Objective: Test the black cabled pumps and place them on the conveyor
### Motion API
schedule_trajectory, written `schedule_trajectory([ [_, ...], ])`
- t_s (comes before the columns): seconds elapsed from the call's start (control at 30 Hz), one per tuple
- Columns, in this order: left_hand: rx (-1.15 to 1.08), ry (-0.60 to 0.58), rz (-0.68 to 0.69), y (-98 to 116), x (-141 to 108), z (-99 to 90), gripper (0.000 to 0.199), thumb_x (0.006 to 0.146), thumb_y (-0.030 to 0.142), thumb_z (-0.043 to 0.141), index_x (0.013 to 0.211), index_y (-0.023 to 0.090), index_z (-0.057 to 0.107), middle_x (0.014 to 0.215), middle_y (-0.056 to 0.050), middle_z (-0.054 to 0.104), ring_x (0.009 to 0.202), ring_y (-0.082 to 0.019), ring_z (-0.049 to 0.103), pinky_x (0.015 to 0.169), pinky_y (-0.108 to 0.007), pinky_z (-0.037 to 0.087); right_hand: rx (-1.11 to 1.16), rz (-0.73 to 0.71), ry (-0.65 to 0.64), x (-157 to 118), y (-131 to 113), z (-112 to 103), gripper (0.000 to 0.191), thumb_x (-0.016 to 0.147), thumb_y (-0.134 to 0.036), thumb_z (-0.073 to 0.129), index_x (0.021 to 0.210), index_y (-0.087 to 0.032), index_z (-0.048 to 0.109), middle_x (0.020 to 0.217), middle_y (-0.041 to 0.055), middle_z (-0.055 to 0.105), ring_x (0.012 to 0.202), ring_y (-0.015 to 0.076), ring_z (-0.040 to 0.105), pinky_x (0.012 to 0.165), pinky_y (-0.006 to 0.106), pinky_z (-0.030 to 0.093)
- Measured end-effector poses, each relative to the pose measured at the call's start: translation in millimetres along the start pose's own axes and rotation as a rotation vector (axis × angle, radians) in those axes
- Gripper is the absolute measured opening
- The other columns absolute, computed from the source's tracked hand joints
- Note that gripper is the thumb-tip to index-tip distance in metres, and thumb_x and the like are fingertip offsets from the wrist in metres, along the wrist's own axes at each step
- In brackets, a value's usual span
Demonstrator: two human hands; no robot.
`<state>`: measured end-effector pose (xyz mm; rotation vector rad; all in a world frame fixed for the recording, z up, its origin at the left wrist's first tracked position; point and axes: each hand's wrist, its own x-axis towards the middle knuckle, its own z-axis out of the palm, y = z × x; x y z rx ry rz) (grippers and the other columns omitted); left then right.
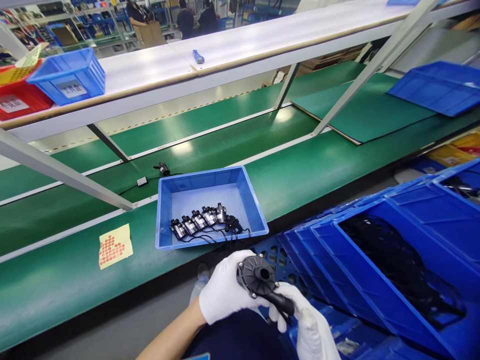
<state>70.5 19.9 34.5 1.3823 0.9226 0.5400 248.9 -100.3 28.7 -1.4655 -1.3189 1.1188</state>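
In front of my body I hold a black pump [258, 275] with a round housing and two pipe stubs. My left hand [227, 287], in a white glove, wraps round the housing from the left. My right hand [309, 320], gloved too, grips the side pipe at the lower right. Ahead of my hands a shallow blue bin [210, 187] sits on the green bench. Several similar black pumps [198, 219] with cables lie in a row inside it. Left of the bin is a yellow sheet [115, 246] of red round stickers.
Stacked blue crates [360, 270] fill the right side, one with black cabled parts. Another pump [163, 169] with a cable lies on the green conveyor [210, 145]. On the white shelf are blue [71, 75] and red [24, 97] bins and a blue tool [198, 57].
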Motion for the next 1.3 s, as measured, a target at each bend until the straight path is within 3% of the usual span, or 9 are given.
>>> schedule_trajectory([
  [0.1, 0.063, -0.027, -0.02, 9, 0, -0.6, 0.052, 0.065, 0.044, 0.093, 0.104, 0.019, 0.069, 0.104, -0.004, 0.071, 0.095, -0.022, 0.067, 0.088, -0.032, 0.051, -0.016, -0.007, -0.003, 0, 3, -2, 0.057, 0.113, -0.054, 0.016, 0.122, -0.021, 0.061, 0.081, 0.0044, 0.062, 0.066, 0.016, 0.057, 0.065, 0.027, 0.049],
  [0.3, 0.048, -0.041, -0.007, 13, 1, -2.6, 0.045, 0.067, 0.044, 0.091, 0.096, 0.018, 0.068, 0.098, -0.004, 0.07, 0.09, -0.021, 0.066, 0.086, -0.031, 0.05, -0.009, -0.043, 0.009, 2, 2, 2, 0.054, 0.113, -0.051, 0.018, 0.122, -0.021, 0.061, 0.078, 0.0039, 0.062, 0.063, 0.0153, 0.057, 0.064, 0.025, 0.048],
  [0.6, 0.055, 0.019, -0.023, 3, -5, -5.9, 0.056, 0.064, 0.037, 0.094, 0.111, 0.021, 0.069, 0.11, -0.002, 0.07, 0.099, -0.021, 0.066, 0.093, -0.031, 0.05, 0.007, -0.025, 0.019, 4, 7, 7, 0.056, 0.113, -0.054, 0.018, 0.121, -0.023, 0.064, 0.081, 0.0039, 0.064, 0.065, 0.0158, 0.057, 0.066, 0.026, 0.05],
  [0.73, 0.129, 0.062, -0.051, 4, -5, -4.5, 0.068, 0.054, 0.039, 0.099, 0.114, 0.022, 0.069, 0.112, -0.001, 0.071, 0.102, -0.023, 0.066, 0.093, -0.033, 0.049, 0.062, 0.029, 0.051, 4, 19, 8, 0.052, 0.112, -0.053, 0.025, 0.114, -0.02, 0.065, 0.076, 0.0045, 0.064, 0.061, 0.0163, 0.058, 0.063, 0.027, 0.052],
  [0.83, 0.212, 0.082, -0.06, 10, -6, -5.0, 0.065, 0.051, 0.039, 0.1, 0.106, 0.023, 0.07, 0.104, 0.001, 0.071, 0.095, -0.023, 0.065, 0.087, -0.034, 0.048, 0.13, 0.147, 0.102, 9, 18, 12, 0.047, 0.104, -0.061, 0.047, 0.107, -0.017, 0.064, 0.069, 0.004, 0.062, 0.054, 0.016, 0.055, 0.056, 0.027, 0.05],
  [0.93, 0.207, 0.068, -0.045, 11, -10, -13.2, 0.074, 0.054, 0.049, 0.098, 0.116, 0.022, 0.07, 0.113, -0.004, 0.072, 0.105, -0.029, 0.065, 0.093, -0.039, 0.047, 0.338, 0.472, 0.206, 22, -6, 18, 0.055, 0.091, -0.073, 0.062, 0.089, -0.018, 0.056, 0.065, 0.0008, 0.056, 0.054, 0.0123, 0.05, 0.052, 0.023, 0.045],
  [1.07, -0.151, -0.064, 0.008, -3, -14, -33.7, 0.071, 0.091, 0.076, 0.058, 0.126, 0.015, 0.065, 0.115, -0.013, 0.071, 0.096, -0.024, 0.067, 0.086, -0.038, 0.052, 0.754, 0.851, 0.461, 46, -43, 23, 0.083, 0.053, -0.083, 0.085, 0.094, -0.02, 0.051, 0.066, -0.0049, 0.047, 0.053, 0.0068, 0.037, 0.043, 0.015, 0.029],
  [1.17, -0.283, 0.056, 0.008, -22, -12, -43.2, 0.066, 0.101, 0.072, 0.044, 0.117, 0.011, 0.063, 0.107, -0.015, 0.071, 0.085, -0.018, 0.065, 0.08, -0.032, 0.053, 0.786, 0.886, 0.499, 50, -41, 18, 0.089, 0.042, -0.078, 0.092, 0.099, -0.022, 0.055, 0.064, -0.0056, 0.043, 0.053, 0.0065, 0.034, 0.04, 0.014, 0.024],
  [1.3, -0.262, 0.224, -0.089, -47, -15, -36.3, 0.056, 0.099, 0.064, 0.05, 0.108, 0.01, 0.062, 0.101, -0.016, 0.072, 0.077, -0.016, 0.064, 0.077, -0.031, 0.052, 0.58, 0.74, 0.229, 54, -9, 7, 0.062, 0.071, -0.073, 0.082, 0.095, -0.02, 0.059, 0.066, -0.002, 0.047, 0.057, 0.0089, 0.046, 0.051, 0.018, 0.045],
])
